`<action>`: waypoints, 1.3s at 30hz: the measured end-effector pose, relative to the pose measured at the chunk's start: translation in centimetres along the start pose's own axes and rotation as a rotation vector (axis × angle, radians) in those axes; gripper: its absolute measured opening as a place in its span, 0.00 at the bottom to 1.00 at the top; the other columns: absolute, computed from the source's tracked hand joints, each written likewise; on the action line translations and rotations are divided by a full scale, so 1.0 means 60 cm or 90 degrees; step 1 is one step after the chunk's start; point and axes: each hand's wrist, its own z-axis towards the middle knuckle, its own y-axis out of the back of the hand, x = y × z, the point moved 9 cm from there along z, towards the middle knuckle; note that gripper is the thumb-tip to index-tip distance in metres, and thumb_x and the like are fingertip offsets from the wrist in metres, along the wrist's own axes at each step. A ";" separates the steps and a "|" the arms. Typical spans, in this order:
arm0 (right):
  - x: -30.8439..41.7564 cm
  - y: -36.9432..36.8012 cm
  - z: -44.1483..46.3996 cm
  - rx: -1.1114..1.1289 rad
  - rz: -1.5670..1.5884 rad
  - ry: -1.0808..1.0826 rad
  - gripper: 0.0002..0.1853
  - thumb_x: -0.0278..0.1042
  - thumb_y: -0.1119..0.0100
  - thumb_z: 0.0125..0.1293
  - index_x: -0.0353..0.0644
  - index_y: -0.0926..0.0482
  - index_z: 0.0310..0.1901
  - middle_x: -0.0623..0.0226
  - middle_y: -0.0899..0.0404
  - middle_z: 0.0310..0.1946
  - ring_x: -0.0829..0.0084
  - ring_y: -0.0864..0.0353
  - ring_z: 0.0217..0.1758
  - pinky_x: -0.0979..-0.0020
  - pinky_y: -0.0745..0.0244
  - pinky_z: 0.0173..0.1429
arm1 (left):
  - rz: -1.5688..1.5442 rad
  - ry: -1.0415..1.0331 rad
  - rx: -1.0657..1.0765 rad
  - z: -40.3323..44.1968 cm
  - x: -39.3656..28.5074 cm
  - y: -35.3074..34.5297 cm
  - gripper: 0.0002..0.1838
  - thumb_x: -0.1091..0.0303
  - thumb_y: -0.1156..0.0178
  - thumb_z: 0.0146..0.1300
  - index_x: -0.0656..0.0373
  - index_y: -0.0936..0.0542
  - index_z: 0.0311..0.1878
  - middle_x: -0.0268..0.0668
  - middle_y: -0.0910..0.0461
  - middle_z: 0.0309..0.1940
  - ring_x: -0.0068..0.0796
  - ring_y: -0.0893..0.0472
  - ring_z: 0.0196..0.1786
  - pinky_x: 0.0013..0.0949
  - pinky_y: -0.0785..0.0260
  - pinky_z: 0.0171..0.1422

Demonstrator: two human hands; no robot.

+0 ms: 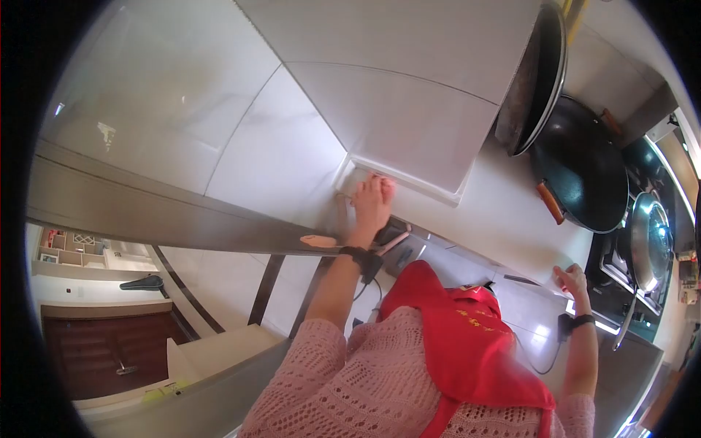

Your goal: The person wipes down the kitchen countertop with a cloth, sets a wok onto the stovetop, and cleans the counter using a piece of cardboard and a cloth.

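My left hand [374,198] is in the back corner of the white countertop [496,208], by the wall tiles. Its fingers are curled closed; whatever they may hold is hidden beneath them. Out to the right, my right hand [573,279] rests at the counter's front edge near the stove, fingers bent together, with nothing visible in them. A black band [360,260] is on my left wrist, and another black band [577,323] on my right. Below my left wrist is a light wooden-coloured handle or strip [394,242], partly hidden.
A black wok [580,164] with wooden handles stands on the right, with a large pan or lid [548,80] leaning against the wall behind it. Farther right, a lidded pan [651,241] sits on the stove [621,277]. A red apron [467,343] hangs on my front.
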 end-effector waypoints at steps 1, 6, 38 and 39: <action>-0.003 -0.003 -0.001 0.003 0.015 -0.002 0.27 0.54 0.27 0.55 0.36 0.27 0.32 0.62 0.20 0.19 0.73 0.19 0.18 0.71 0.24 0.23 | -0.009 -0.016 0.060 -0.015 -0.020 -0.005 0.27 0.50 0.38 0.64 0.63 0.26 0.56 0.50 0.30 0.65 0.50 0.28 0.58 0.51 0.34 0.61; -0.009 -0.004 -0.001 0.001 0.025 0.000 0.27 0.54 0.27 0.56 0.36 0.28 0.32 0.62 0.20 0.20 0.72 0.19 0.19 0.70 0.24 0.22 | 0.051 -0.071 -0.115 -0.070 -0.042 0.008 0.38 0.44 0.35 0.60 0.66 0.31 0.62 0.50 0.32 0.68 0.50 0.31 0.61 0.51 0.36 0.61; -0.058 -0.027 0.049 0.056 0.019 -0.025 0.31 0.54 0.30 0.59 0.30 0.31 0.42 0.57 0.20 0.25 0.69 0.19 0.20 0.68 0.22 0.20 | 0.135 0.108 -0.191 0.008 0.042 -0.008 0.41 0.42 0.41 0.64 0.69 0.33 0.66 0.54 0.38 0.72 0.51 0.33 0.65 0.52 0.40 0.67; -0.054 -0.025 0.042 0.045 0.019 -0.022 0.32 0.54 0.30 0.59 0.30 0.31 0.43 0.57 0.20 0.25 0.69 0.19 0.20 0.68 0.22 0.20 | 0.126 0.127 -0.177 0.013 0.044 -0.009 0.39 0.42 0.41 0.65 0.68 0.33 0.66 0.54 0.38 0.72 0.51 0.33 0.66 0.52 0.40 0.67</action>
